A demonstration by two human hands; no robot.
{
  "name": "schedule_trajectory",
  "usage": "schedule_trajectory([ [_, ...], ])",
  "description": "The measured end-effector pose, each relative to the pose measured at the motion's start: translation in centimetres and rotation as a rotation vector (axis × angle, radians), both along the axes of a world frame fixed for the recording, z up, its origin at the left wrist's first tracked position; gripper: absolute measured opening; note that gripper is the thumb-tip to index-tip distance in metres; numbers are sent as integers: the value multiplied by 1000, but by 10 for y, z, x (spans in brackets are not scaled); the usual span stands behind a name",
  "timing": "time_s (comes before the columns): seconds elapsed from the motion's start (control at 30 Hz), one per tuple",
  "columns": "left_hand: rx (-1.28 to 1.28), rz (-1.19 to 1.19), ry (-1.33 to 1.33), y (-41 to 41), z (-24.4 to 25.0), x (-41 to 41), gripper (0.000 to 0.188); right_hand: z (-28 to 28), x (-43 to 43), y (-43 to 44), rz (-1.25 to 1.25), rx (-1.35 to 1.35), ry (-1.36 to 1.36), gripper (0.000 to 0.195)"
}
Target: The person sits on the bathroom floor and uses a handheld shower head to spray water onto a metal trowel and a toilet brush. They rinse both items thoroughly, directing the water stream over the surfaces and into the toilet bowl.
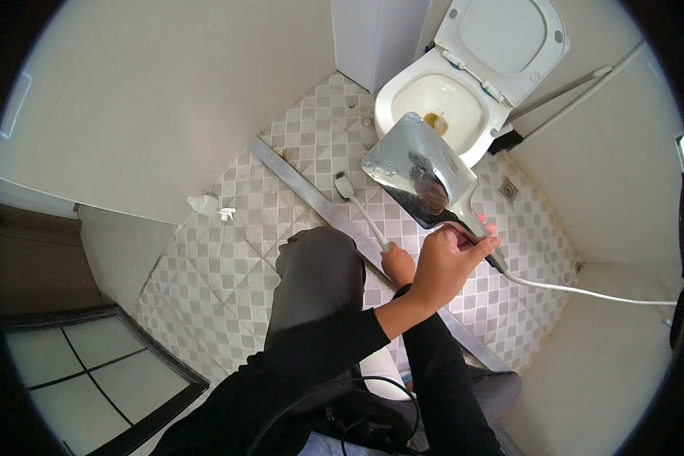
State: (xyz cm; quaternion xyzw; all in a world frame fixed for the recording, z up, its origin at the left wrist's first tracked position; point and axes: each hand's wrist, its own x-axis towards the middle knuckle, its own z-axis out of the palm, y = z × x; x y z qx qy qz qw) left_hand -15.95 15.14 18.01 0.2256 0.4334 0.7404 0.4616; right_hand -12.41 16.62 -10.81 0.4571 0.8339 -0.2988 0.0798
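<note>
A square chrome hand shower (419, 171) is gripped at its handle by my left hand (444, 265), its broad head held up at the toilet's near rim. My left forearm crosses above the right one. Lower down, my right hand (398, 265) holds the white handle of a scrub brush (345, 187), whose head is over the tiled floor. The white toilet (385, 108) has its lid and seat raised, with yellow-brown matter in the bowl. A white hose (570, 289) runs from the shower handle to the right. Whether water flows cannot be told.
A grey raised strip (296, 182) crosses the tiled floor diagonally. Near the left wall are a translucent container (203, 205) and a white trigger sprayer (227, 214). Long-handled tools, one with a black brush head (505, 142), lean beside the toilet. A floor drain (508, 190) lies right.
</note>
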Motion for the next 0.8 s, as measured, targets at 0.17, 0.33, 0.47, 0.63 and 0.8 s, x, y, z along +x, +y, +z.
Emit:
schedule_trajectory([
  [0.17, 16, -24, 37, 5, 1, -4, 32, -30, 22, 29, -24, 45, 41, 28],
  [0.33, -25, 1, -10, 3, 0, -12, 37, -59, 146, -3, -224, 2, 141, 31],
  [0.47, -59, -66, 61, 1, 7, -16, 38, -63, 177, -26, -280, -40, 175, 34],
  [0.63, 26, 25, 10, 10, 4, -3, 29, -66, 82, 4, -149, 4, 44, 38],
  [0.8, -41, 37, 103, 18, -16, -6, 29, -51, 45, 15, -44, -19, 0, 42],
])
